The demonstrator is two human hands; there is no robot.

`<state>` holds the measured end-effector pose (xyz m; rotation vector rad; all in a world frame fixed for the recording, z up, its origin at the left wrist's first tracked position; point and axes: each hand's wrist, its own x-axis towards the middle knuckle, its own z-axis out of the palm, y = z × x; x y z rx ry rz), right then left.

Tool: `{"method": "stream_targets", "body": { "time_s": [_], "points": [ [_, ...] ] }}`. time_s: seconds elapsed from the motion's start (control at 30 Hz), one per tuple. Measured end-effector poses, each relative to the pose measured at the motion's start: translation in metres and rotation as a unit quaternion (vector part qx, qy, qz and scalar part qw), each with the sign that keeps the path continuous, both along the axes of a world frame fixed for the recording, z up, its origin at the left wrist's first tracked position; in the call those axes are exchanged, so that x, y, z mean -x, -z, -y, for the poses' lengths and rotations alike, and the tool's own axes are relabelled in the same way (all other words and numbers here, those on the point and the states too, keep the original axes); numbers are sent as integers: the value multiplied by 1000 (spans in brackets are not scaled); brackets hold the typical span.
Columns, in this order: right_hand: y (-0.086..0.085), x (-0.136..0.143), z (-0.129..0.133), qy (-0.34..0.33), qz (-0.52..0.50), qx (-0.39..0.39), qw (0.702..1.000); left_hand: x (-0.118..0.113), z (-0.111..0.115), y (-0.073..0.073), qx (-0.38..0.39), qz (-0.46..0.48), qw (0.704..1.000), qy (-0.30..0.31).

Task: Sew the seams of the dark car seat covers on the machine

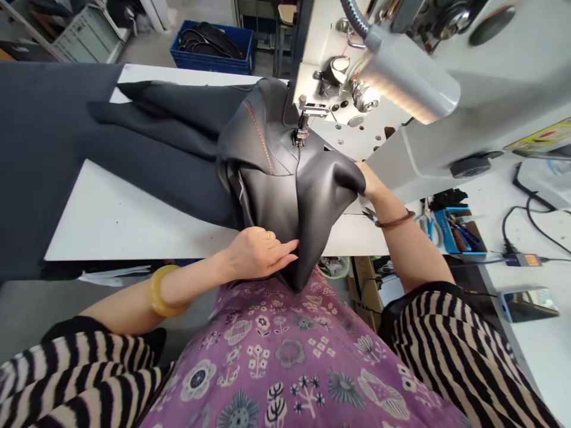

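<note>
A black leather-like piece point(272, 196) with orange-red stitching lies bunched on the white table, one seam running toward me from under the sewing machine's presser foot point(300, 138). At the near end of that seam, my left hand point(263, 252) grips the piece, its index finger stretched along the fold. My right hand point(369, 178) is at the right edge of the piece; a raised fold covers its fingers, so their grip is hidden. Long dark panels point(169, 142) of the same work trail off to the left.
A lamp point(408, 80) lights the machine body point(446, 137). Right of my forearm are blue-handled scissors point(429, 229), a blue tool box point(461, 232) and a phone point(529, 304). Beyond the white table point(120, 214) stands a blue crate point(212, 47) holding black pieces.
</note>
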<state>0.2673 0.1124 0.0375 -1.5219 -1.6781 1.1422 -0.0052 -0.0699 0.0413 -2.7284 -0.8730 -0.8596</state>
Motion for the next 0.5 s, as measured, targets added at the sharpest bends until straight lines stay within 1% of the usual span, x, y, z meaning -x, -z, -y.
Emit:
{"method": "stream_targets", "body": {
  "time_s": [0.07, 0.1, 0.13, 0.17, 0.2, 0.23, 0.27, 0.3, 0.33, 0.37, 0.43, 0.5],
  "points": [
    [-11, -5, 7, 59, 48, -31, 997, -2, -3, 4, 32, 8, 999, 30],
    [-16, -6, 13, 77, 79, -72, 991, -2, -4, 5, 45, 11, 998, 49],
    [-20, -6, 20, 68, 113, -133, 982, -1, -5, 5, 54, 14, 996, 68],
    [-24, -3, 26, 21, 149, -205, 967, 0, -6, 5, 60, 18, 995, 83],
    [-25, 2, 31, -62, 186, -282, 939, 1, -6, 3, 68, 22, 993, 95],
    [-25, 8, 35, -163, 220, -351, 896, 2, -6, 1, 80, 25, 991, 105],
    [-23, 16, 37, -257, 245, -401, 845, 3, -6, -3, 97, 25, 988, 114],
    [-20, 24, 37, -321, 259, -430, 803, 4, -6, -9, 115, 22, 986, 122],
    [-15, 31, 36, -353, 270, -447, 777, 4, -9, -16, 129, 12, 984, 126],
    [-9, 36, 35, -359, 279, -454, 766, 4, -13, -24, 133, -3, 984, 121],
    [0, 41, 32, -336, 290, -450, 775, 2, -29, -43, 111, -55, 989, 86],
    [5, 40, 31, -314, 289, -450, 785, -2, -54, -57, 65, -129, 989, 31]
  ]
}}
